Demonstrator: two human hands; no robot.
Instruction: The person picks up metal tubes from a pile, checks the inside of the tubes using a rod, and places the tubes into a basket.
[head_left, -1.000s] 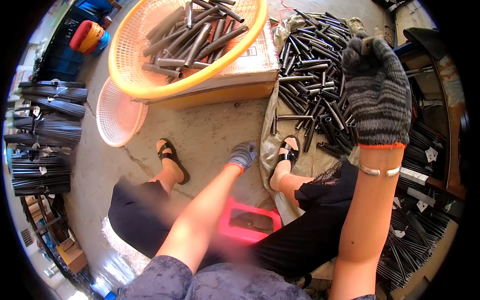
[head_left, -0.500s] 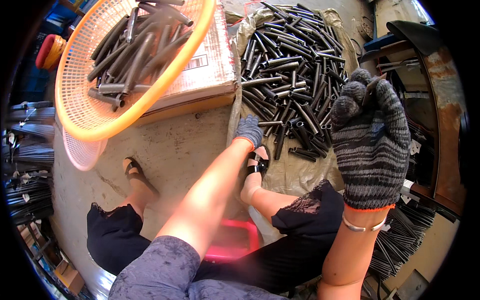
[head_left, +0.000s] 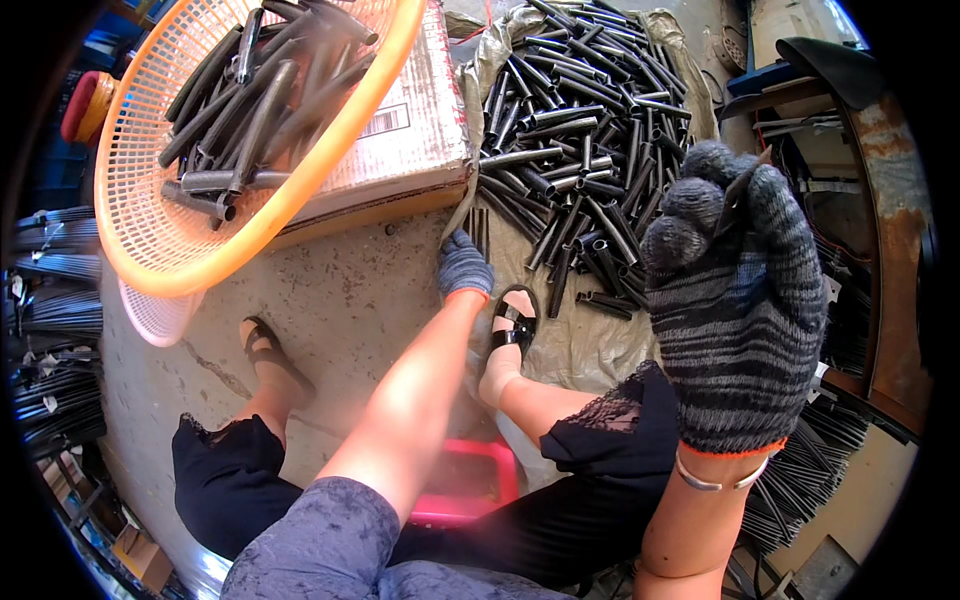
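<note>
Bright overall, washed-out glare on left forearm [head_left: 410,400], hazy smear over pipes [head_left: 265,126] in basket [head_left: 318,182] and pink stool [head_left: 508,472], bent edges, black corners.

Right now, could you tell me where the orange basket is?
In the head view, the orange basket is at the upper left, partly over the cardboard box and to the left of the pile of black tubes.

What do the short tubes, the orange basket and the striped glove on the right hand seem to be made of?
Short tubes: probably metal, dark and glossy, given the bright streaks along them; plastic isn't ruled out.
Orange basket: likely moulded plastic, with a smooth rim and regular lattice wall.
Striped glove: knitted yarn, matte and fuzzy; the fibre can't be told.
</note>
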